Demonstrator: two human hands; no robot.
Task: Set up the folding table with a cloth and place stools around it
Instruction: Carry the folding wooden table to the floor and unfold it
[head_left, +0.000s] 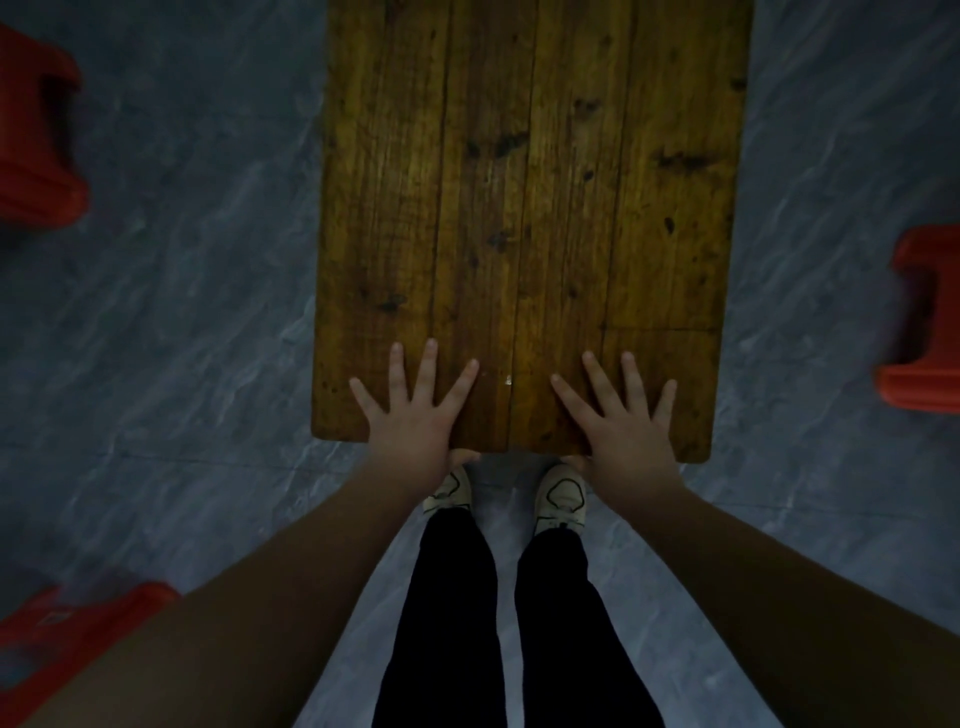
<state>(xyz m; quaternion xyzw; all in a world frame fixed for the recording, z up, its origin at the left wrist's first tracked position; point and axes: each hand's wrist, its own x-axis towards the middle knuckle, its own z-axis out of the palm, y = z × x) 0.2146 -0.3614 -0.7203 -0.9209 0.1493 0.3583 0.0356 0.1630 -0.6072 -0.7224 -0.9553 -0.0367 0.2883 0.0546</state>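
Observation:
A brown wooden folding table (530, 182) stretches away from me, its plank top bare. My left hand (415, 410) lies flat on its near edge with fingers spread, thumb tucked under the edge. My right hand (618, 415) rests the same way a little to the right, fingers straight and spread. A red plastic stool (36, 135) stands at the far left, another red stool (924, 322) at the right edge, and a third red stool (57, 639) at the lower left, partly behind my left forearm. No cloth is in view.
The grey marbled floor (182, 338) surrounds the table on both sides. My legs in black trousers and my white shoes (561, 496) stand right at the table's near end.

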